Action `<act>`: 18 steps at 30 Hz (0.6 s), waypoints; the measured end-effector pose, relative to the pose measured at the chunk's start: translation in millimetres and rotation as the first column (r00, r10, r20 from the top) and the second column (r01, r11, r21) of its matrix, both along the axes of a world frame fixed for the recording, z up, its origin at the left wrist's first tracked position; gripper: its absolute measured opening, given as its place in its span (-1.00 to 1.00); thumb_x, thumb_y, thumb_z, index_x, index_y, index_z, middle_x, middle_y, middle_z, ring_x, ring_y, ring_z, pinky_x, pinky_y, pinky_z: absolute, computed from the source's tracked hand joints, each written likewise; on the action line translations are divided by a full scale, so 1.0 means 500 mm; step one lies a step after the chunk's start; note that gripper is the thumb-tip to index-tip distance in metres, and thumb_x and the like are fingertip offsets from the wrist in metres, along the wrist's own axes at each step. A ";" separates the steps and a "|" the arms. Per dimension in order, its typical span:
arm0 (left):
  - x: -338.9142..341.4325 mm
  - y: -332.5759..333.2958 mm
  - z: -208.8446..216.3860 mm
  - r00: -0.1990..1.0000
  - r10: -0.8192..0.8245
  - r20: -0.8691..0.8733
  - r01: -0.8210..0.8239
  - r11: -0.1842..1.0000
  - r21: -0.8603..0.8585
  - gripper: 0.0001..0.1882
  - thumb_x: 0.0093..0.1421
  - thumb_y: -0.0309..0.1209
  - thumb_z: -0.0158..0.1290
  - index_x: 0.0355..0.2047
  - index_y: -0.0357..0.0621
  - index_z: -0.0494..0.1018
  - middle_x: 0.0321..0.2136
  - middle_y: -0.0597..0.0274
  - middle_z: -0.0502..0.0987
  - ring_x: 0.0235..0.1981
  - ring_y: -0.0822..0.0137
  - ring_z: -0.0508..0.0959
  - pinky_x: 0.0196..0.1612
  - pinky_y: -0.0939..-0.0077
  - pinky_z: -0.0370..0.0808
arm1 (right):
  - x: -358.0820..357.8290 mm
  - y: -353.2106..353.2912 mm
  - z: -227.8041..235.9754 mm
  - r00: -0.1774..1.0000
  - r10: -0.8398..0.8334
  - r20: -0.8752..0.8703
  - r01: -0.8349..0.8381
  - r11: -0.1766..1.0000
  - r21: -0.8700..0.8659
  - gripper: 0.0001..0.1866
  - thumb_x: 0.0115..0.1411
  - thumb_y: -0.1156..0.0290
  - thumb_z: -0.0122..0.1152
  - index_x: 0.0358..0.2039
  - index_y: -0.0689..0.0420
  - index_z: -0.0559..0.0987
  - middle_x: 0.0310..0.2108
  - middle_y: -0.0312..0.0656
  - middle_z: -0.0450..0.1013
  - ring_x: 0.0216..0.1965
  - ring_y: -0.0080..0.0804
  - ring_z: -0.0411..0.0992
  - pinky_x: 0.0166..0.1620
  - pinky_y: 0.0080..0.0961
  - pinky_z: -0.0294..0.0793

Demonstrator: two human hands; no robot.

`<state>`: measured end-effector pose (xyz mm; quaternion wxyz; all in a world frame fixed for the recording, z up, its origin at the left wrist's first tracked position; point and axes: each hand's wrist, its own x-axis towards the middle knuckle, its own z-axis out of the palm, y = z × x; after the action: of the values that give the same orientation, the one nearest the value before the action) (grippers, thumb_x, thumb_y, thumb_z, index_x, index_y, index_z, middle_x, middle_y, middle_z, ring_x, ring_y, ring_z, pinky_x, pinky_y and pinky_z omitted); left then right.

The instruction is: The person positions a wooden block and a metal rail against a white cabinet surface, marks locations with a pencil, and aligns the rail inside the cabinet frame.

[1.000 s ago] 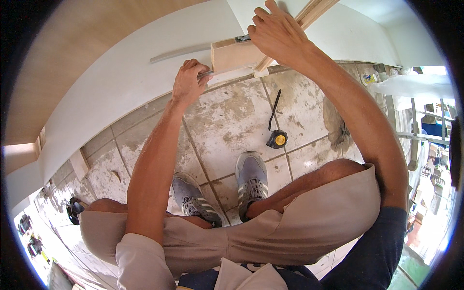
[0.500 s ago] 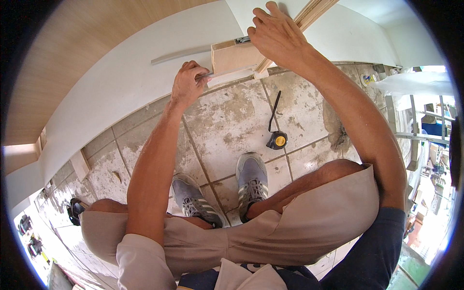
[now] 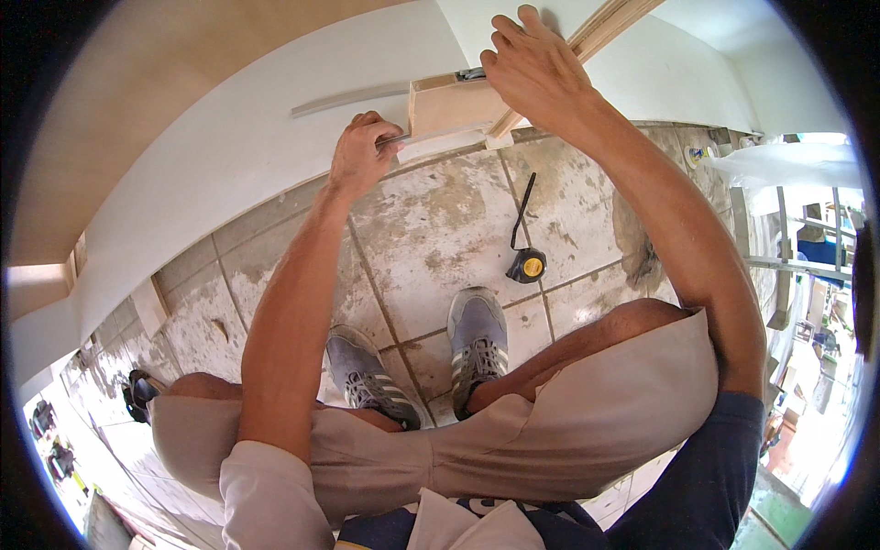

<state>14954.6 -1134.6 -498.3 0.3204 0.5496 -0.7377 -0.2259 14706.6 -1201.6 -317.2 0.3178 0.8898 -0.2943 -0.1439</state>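
Note:
A pale wooden drawer (image 3: 449, 108) stands out from the low white panel ahead of me. My left hand (image 3: 362, 158) is closed at the drawer's left lower corner, its fingers pinching a thin grey metal strip (image 3: 392, 139) that looks like a drawer slide. My right hand (image 3: 541, 69) reaches over the drawer's right side, fingers curled around the long wooden edge (image 3: 616, 23); its fingertips are partly hidden. A metal rail (image 3: 348, 99) lies along the white panel left of the drawer. Between the hands, a small metal fitting (image 3: 470, 74) shows at the drawer's far edge.
A black and yellow tape measure (image 3: 527, 266) with a strap lies on the stained tile floor (image 3: 431, 220), ahead of my shoes (image 3: 477, 335). Wood-grain board (image 3: 183, 101) curves along the upper left. A metal frame (image 3: 797, 264) and clear plastic sheet (image 3: 779, 163) stand at right.
Both hands and the drawer sit very slightly farther right in the picture, along with the white panel. The grips look the same, and the tape measure has not moved.

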 end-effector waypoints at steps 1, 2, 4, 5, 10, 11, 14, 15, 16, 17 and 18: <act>0.000 -0.001 0.001 1.000 0.001 -0.008 -0.001 1.000 0.014 -0.81 0.12 -0.50 0.30 -0.25 -0.28 0.62 -0.26 0.08 0.57 -0.21 0.11 0.61 -0.12 0.29 0.61 | 0.002 0.002 0.005 1.000 0.003 -0.021 -0.003 1.000 -0.008 -0.86 0.12 0.31 0.21 -0.47 0.03 0.67 -0.40 -0.26 0.57 -0.09 -0.34 0.32 0.09 -0.23 0.13; 0.000 -0.002 0.001 1.000 0.003 -0.015 -0.003 1.000 0.028 -0.81 0.12 -0.50 0.30 -0.25 -0.28 0.62 -0.26 0.07 0.57 -0.21 0.10 0.61 -0.12 0.29 0.60 | 0.001 0.000 0.004 1.000 -0.001 -0.006 0.001 1.000 -0.006 -0.86 0.12 0.30 0.21 -0.47 0.03 0.67 -0.40 -0.26 0.57 -0.09 -0.34 0.32 0.09 -0.24 0.13; 0.000 -0.002 0.002 1.000 0.008 -0.005 -0.008 0.999 0.052 -0.77 0.11 -0.50 0.31 -0.21 -0.27 0.61 -0.25 0.08 0.58 -0.20 0.11 0.61 -0.10 0.28 0.59 | 0.003 0.000 0.006 1.000 -0.007 0.023 0.007 1.000 0.002 -0.86 0.13 0.29 0.21 -0.47 0.02 0.66 -0.40 -0.27 0.57 -0.10 -0.35 0.33 0.09 -0.24 0.13; 0.001 -0.004 0.003 1.000 0.011 0.012 -0.011 0.998 0.061 -0.73 0.10 -0.48 0.32 -0.18 -0.27 0.60 -0.25 0.09 0.58 -0.19 0.11 0.61 -0.08 0.28 0.58 | 0.005 0.000 0.006 1.000 -0.016 -0.007 0.016 1.000 0.004 -0.86 0.13 0.29 0.21 -0.46 0.02 0.66 -0.41 -0.27 0.56 -0.10 -0.35 0.33 0.09 -0.24 0.13; -0.016 -0.010 0.039 0.981 -0.015 -0.192 0.007 0.999 -0.043 -0.48 0.00 -0.43 0.37 0.00 -0.24 0.53 -0.15 0.14 0.60 -0.10 0.21 0.61 0.02 0.31 0.53 | 0.016 0.006 0.019 0.998 -0.037 -0.052 0.038 0.999 0.014 -0.85 0.13 0.26 0.21 -0.46 0.02 0.66 -0.43 -0.28 0.55 -0.07 -0.37 0.34 0.11 -0.23 0.15; -0.023 -0.017 0.059 0.963 -0.033 -0.267 0.017 0.998 -0.062 -0.45 -0.02 -0.42 0.37 0.02 -0.23 0.51 -0.12 0.14 0.60 -0.08 0.23 0.61 0.04 0.32 0.52 | 0.016 0.005 0.017 0.998 -0.029 -0.047 0.029 1.000 0.003 -0.85 0.13 0.27 0.21 -0.46 0.02 0.66 -0.43 -0.28 0.55 -0.07 -0.37 0.35 0.11 -0.23 0.15; -0.051 -0.048 0.130 0.891 -0.114 -0.440 0.075 0.992 -0.105 -0.42 -0.03 -0.42 0.36 0.05 -0.22 0.50 -0.06 0.14 0.61 -0.02 0.25 0.60 0.09 0.32 0.51 | 0.017 0.008 0.013 0.999 -0.007 -0.032 0.006 1.000 -0.025 -0.85 0.13 0.27 0.20 -0.46 0.02 0.66 -0.43 -0.28 0.55 -0.08 -0.38 0.36 0.12 -0.23 0.16; -0.067 -0.060 0.151 0.859 -0.148 -0.490 0.102 0.988 -0.120 -0.42 -0.02 -0.43 0.35 0.06 -0.22 0.51 -0.04 0.14 0.61 0.00 0.25 0.60 0.11 0.31 0.51 | 0.011 0.010 0.012 1.000 -0.003 -0.028 0.002 0.999 -0.033 -0.85 0.13 0.27 0.20 -0.46 0.02 0.66 -0.42 -0.28 0.55 -0.08 -0.38 0.37 0.12 -0.23 0.17; -0.080 -0.064 0.170 0.866 -0.144 -0.479 0.114 0.989 -0.092 -0.43 -0.02 -0.44 0.34 0.05 -0.22 0.51 -0.06 0.14 0.62 -0.01 0.25 0.61 0.10 0.31 0.52 | 0.009 0.009 0.009 1.000 0.005 -0.022 -0.006 0.999 -0.039 -0.85 0.13 0.27 0.20 -0.46 0.02 0.66 -0.42 -0.29 0.55 -0.08 -0.37 0.37 0.11 -0.23 0.17; -0.094 -0.066 0.188 0.872 -0.140 -0.468 0.125 0.990 -0.063 -0.43 -0.03 -0.45 0.33 0.05 -0.23 0.52 -0.08 0.13 0.63 -0.02 0.24 0.62 0.09 0.32 0.53 | 0.009 0.008 0.004 1.000 0.005 -0.012 -0.005 0.999 -0.041 -0.85 0.14 0.28 0.19 -0.46 0.02 0.66 -0.42 -0.29 0.55 -0.09 -0.38 0.38 0.12 -0.23 0.17; -0.106 -0.067 0.203 0.879 -0.139 -0.456 0.137 0.990 -0.037 -0.44 -0.03 -0.46 0.33 0.04 -0.24 0.52 -0.09 0.12 0.64 -0.04 0.24 0.63 0.08 0.32 0.54 | 0.009 0.007 0.005 1.000 0.003 -0.001 -0.003 0.999 -0.047 -0.84 0.14 0.28 0.19 -0.46 0.02 0.67 -0.43 -0.29 0.56 -0.09 -0.38 0.38 0.12 -0.23 0.17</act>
<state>14901.8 -1167.9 -396.9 0.4693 0.4263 -0.6791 -0.3698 14711.2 -1198.0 -314.8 0.3390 0.8825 -0.2959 -0.1368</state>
